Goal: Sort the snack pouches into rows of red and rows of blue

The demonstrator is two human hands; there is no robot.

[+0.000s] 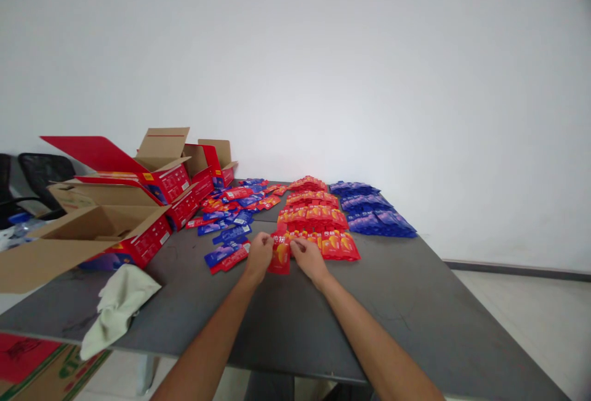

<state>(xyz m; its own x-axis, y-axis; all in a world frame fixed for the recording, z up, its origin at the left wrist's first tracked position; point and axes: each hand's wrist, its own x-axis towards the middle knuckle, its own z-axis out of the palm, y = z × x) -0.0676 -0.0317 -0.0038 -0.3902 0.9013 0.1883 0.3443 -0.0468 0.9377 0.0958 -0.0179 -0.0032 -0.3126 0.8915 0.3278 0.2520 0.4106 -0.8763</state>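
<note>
Between my two hands a red packet [279,255] with a yellow fruit picture and white lettering faces me, upright or slightly tilted. My left hand [260,255] is closed on its left edge. The fingers of my right hand [308,259] are pinched at its upper right edge. Just behind are rows of overlapping red packets [340,246], the nearest row partly hidden by my right hand. Left of my hands lies a loose mix of blue packets [223,253] and red packets [233,259].
Rows of blue packets [381,222] lie at the back right. Open red cartons [150,238] crowd the table's left side, flaps sticking out. A pale cloth [120,302] hangs over the front left edge of the grey table [351,321]. Black chairs [44,179] stand beyond the cartons.
</note>
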